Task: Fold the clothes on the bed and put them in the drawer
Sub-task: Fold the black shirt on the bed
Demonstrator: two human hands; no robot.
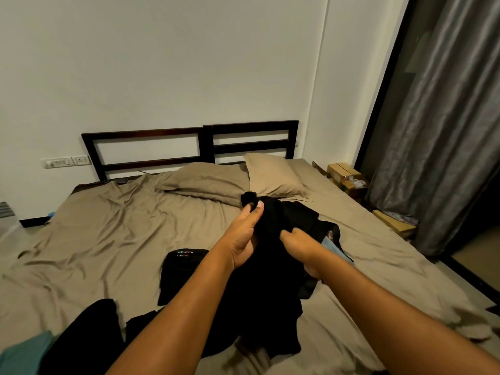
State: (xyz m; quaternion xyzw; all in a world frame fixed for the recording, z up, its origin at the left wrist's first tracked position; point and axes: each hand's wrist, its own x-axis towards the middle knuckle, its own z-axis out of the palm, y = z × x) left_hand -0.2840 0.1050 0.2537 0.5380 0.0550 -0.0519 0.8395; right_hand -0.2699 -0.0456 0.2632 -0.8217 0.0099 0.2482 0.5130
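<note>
While both hands work above the middle of the bed (108,239), the only containers in sight are the cardboard boxes (343,171) on the floor at the bed's far right corner, by the grey curtain (433,131); the nearer one stands open with something clear and crinkled inside, though I can't make out what. Now the left hand (243,236) is pinching a bunched top edge of the black garment (267,293), thumb up, and the right hand (300,244) is clenched on the same cloth just beside it, the rest hanging down onto the sheet between the forearms. Behind the right hand more dark clothes (311,215) lie heaped, a light blue piece (334,246) peeking out underneath. Left of the forearms sits a black folded piece (181,266) with a small red-and-white print, and at the near left edge a black cloth (86,334) lies next to a teal cloth (24,353). Two tan pillows (205,180) rest below the dark headboard (189,144).
</note>
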